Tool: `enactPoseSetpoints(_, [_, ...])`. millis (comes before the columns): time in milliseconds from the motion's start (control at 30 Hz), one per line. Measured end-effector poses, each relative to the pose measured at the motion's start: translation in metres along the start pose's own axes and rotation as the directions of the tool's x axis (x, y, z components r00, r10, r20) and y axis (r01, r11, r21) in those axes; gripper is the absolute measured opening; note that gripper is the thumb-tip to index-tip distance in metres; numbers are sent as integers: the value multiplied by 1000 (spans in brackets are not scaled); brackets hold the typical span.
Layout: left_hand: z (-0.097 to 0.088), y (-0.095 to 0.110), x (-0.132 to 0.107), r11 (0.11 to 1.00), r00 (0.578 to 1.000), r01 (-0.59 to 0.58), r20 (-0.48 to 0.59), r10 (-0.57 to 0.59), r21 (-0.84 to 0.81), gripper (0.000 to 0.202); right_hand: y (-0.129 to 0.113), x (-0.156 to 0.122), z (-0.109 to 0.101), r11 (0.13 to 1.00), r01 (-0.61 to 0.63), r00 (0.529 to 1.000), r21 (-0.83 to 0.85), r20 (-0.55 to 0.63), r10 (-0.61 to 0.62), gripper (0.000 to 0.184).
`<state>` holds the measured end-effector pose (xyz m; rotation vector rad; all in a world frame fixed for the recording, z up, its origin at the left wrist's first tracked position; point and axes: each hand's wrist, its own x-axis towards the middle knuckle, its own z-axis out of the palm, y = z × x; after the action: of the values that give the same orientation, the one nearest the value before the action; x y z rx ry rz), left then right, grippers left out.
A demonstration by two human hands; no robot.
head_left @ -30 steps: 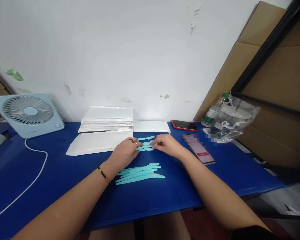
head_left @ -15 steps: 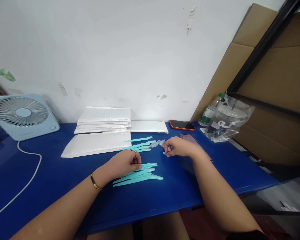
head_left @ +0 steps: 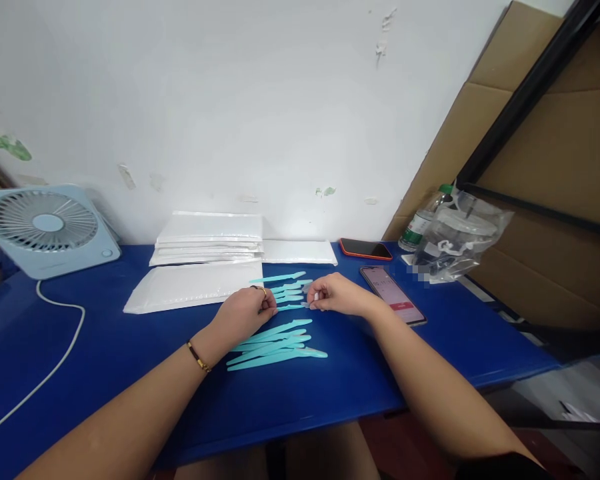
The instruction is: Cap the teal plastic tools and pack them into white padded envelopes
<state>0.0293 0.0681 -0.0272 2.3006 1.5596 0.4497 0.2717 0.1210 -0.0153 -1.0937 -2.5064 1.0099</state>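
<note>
My left hand [head_left: 244, 311] is closed in a pinch on one end of a thin teal plastic tool [head_left: 291, 307] held just above the blue table [head_left: 130, 360]. My right hand [head_left: 333, 295] pinches a small clear cap [head_left: 315, 296] at the tool's other end. A pile of several teal tools [head_left: 275, 347] lies just in front of my hands. A second group of teal tools [head_left: 285, 285] lies just behind them. A ring and a gold bracelet are on my left hand and wrist.
Stacked white padded envelopes [head_left: 207, 243] and one flat envelope [head_left: 190, 285] lie behind left. A light-blue fan [head_left: 45, 230] with a white cable [head_left: 55, 347] stands far left. Two phones [head_left: 393, 295] [head_left: 366, 249], a bottle [head_left: 423, 223] and a plastic bag [head_left: 460, 240] sit right, by cardboard.
My left hand dropped to the near pile, then came back up holding a teal tool. My right hand reached right among the small clear caps and returned with one to the tool's tip.
</note>
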Motion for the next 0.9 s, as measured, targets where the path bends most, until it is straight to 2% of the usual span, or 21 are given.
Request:
enactPoseSetpoints(200, [-3, 2, -1, 1000, 1000, 27, 3, -27, -10, 16, 0, 0, 0, 1000, 19, 1000, -10, 4, -18, 15])
enactPoseSetpoints(333, [0, 1, 2, 1000, 1000, -1, 9, 1, -6, 15, -6, 6, 9, 999, 44, 999, -3, -17, -44, 14])
enactPoseSetpoints(467, [3, 1, 4, 997, 999, 14, -39, -10, 82, 14, -7, 12, 15, 994, 100, 987, -54, -119, -105, 10])
enactPoseSetpoints(600, [-3, 7, 0, 994, 988, -4, -152, 21, 113, 21, 6, 9, 1, 984, 74, 937, -163, -327, -124, 11])
enactPoseSetpoints(633, [-6, 9, -2, 995, 991, -15, -133, 28, 97, 22, 10, 8, -3, 976, 64, 921, -206, -365, -137, 11])
enactPoseSetpoints(700, [-12, 12, -7, 998, 999, -38, -26, 40, 44, 22, 17, 6, -10, 957, 59, 913, -283, -372, -166, 11])
enactPoseSetpoints(800, [-16, 14, -12, 998, 990, -66, 127, 67, -9, 21, 20, 7, -10, 936, 87, 940, -341, -282, -190, 12])
enactPoseSetpoints(900, [-15, 14, -12, 999, 985, -42, 169, 38, 21, 17, 17, 10, -6, 931, 89, 963, -355, -208, -172, 9])
